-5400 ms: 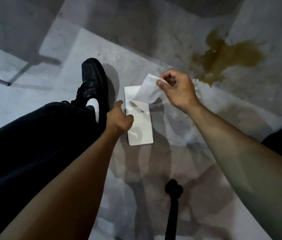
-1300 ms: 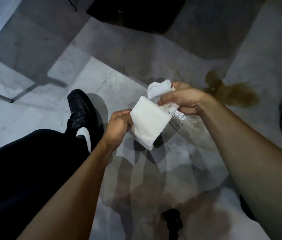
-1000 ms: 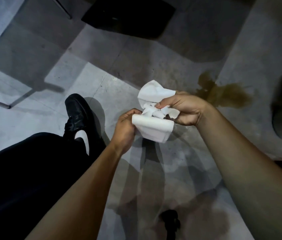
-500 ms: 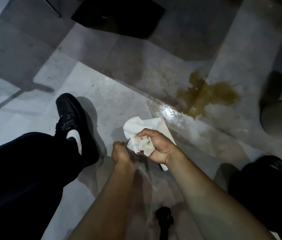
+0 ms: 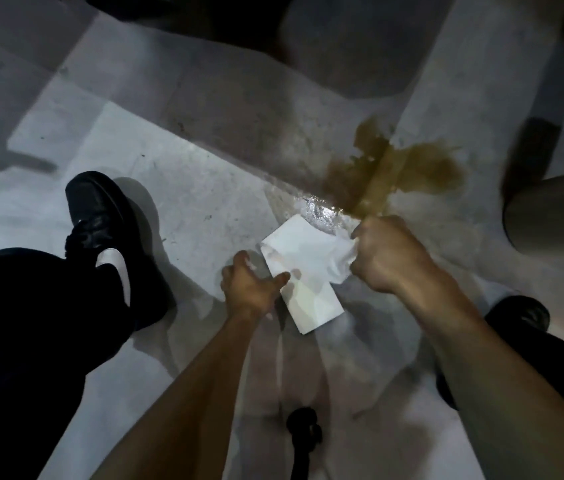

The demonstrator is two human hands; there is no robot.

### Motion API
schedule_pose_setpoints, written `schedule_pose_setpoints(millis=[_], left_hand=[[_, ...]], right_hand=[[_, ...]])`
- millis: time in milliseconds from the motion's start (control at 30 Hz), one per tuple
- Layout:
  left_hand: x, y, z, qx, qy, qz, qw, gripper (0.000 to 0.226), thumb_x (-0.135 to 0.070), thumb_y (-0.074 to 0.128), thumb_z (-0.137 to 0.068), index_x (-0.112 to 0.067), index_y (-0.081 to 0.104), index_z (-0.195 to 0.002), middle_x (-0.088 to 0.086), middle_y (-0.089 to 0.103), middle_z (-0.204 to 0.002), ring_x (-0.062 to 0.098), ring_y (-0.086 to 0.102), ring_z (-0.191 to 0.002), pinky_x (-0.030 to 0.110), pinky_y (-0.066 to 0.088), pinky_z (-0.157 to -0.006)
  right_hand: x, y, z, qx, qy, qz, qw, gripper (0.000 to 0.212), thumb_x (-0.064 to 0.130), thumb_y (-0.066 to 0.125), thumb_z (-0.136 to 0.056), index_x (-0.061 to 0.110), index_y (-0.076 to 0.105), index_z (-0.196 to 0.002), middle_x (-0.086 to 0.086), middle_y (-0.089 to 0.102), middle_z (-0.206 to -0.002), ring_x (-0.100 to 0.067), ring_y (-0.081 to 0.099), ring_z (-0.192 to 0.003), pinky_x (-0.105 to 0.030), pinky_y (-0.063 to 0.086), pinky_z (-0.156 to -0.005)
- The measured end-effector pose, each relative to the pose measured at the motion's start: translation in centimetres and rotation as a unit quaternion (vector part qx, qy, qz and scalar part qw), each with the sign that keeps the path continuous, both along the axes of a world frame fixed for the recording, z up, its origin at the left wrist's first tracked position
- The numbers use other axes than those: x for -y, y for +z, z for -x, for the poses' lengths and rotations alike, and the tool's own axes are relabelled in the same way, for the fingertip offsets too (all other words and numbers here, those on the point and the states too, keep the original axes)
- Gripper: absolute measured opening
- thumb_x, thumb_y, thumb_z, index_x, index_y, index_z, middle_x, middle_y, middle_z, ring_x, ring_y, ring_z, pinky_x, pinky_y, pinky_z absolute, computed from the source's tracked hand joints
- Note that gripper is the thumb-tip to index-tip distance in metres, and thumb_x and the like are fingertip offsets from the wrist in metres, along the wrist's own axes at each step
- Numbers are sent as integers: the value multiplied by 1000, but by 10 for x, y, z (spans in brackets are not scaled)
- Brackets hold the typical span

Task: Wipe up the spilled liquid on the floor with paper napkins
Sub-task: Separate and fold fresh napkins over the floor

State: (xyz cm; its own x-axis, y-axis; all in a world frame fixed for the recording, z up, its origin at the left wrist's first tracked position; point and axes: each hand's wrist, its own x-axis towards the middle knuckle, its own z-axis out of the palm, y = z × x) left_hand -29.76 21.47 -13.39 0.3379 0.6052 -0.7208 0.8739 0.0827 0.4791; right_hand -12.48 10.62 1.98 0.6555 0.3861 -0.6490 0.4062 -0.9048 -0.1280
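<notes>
Half a second ago both hands were bunched together over a crumpled napkin; now they have drawn apart, and the napkin pack lies flat on the floor between them. A second ago the same pack was up in the air, gripped from both sides, so it has come down to rest on the concrete, well short of the worst of the mess.

Curled into a fist, the right hand grips a wad of loose napkin that shows white at its inner edge, touching the pack's right side. That hand has shifted right and forward and sits just beside the near tip of the brown spill. By contrast, the left hand has its thumb stretched onto the pack's left edge, pressing it to the floor; its other fingers are turned away from the camera, so I cannot tell whether they are curled or flat.

Between the pack's far corner and the brown pool, a shiny wet patch catches the light, and the pack's corner lies very near it or touches it; which one is unclear. No brown stain shows on the wad, and the spill looks untouched.

My reading is that pulling a napkin free is done and wiping is about to start. One risk I see: the clean pack sits close enough to the wet patch to soak liquid up from below.
</notes>
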Motion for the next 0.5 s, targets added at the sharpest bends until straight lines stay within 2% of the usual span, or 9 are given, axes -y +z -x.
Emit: schedule_pose_setpoints(millis=[67, 133, 200, 233, 300, 333, 400, 433, 500], left_hand=[[-2, 8, -22, -17, -22, -21, 999, 85, -56, 93, -56, -27, 51, -125, 10, 52, -128, 32, 56, -115, 42, 53, -98], [4, 4, -36, -27, -48, -29, 998, 75, -48, 92, -65, -25, 51, -124, 10, 46, -131, 33, 52, -119, 42, 50, -101], [10, -1, -42, -38, -28, -39, 998, 62, -41, 88, -75, -22, 53, -122, 11, 44, -131, 33, 52, -120, 44, 50, -102], [13, -1, -44, -43, -15, -50, 998, 55, -37, 85, -79, -21, 54, -120, 11, 45, -130, 34, 53, -119, 45, 51, -101], [16, -4, -48, -41, 23, -72, 996, 49, -31, 83, -80, -21, 53, -118, 12, 47, -128, 37, 54, -118, 46, 51, -100], [16, -5, -51, -35, 48, -77, 995, 54, -30, 83, -79, -23, 49, -121, 12, 48, -128, 36, 54, -118, 46, 50, -99], [15, -8, -53, -26, 65, -78, 995, 66, -35, 84, -78, -31, 44, -130, 10, 47, -125, 30, 51, -112, 43, 49, -95], [14, -7, -53, -17, 41, -82, 996, 61, -38, 83, -79, -34, 49, -130, 8, 47, -122, 26, 51, -107, 41, 49, -92], [9, -7, -52, 27, -30, -112, 993, 35, -39, 81, -82, -28, 69, -113, 5, 59, -111, 25, 62, -100, 35, 53, -83]], right_hand=[[9, 6, -21, 1, 0, -48, 999, 15, 18, 81, -76, 16, 72, -88, -7, 65, -86, -29, 69, -87, -28, 46, -69], [14, 8, -37, -31, -70, -149, 986, 11, 19, 78, -77, 16, 72, -86, 1, 67, -76, -19, 70, -72, -26, 48, -60], [15, 1, -46, -113, -197, -264, 937, 12, 14, 69, -81, 12, 76, -90, -2, 69, -67, -23, 69, -57, -36, 56, -50], [11, -2, -46, -152, -254, -314, 902, 13, 9, 66, -84, 11, 76, -91, -8, 68, -65, -29, 66, -55, -46, 59, -52], [1, -8, -48, -197, -304, -391, 846, 17, 1, 64, -86, 3, 72, -101, -18, 69, -76, -37, 71, -69, -58, 62, -67], [-4, -8, -49, -215, -308, -413, 830, 21, -2, 62, -86, -2, 68, -107, -19, 70, -82, -36, 74, -77, -59, 62, -72], [-13, -7, -47, -261, -314, -435, 803, 19, -8, 54, -89, -6, 63, -105, -17, 69, -81, -29, 74, -76, -57, 61, -73], [-18, -5, -46, -276, -324, -440, 790, 17, -10, 50, -91, -4, 63, -100, -15, 67, -79, -26, 73, -73, -54, 61, -71], [-24, -3, -48, -288, -361, -447, 766, 18, -11, 48, -92, 1, 62, -94, -11, 62, -74, -24, 67, -69, -45, 59, -66]])
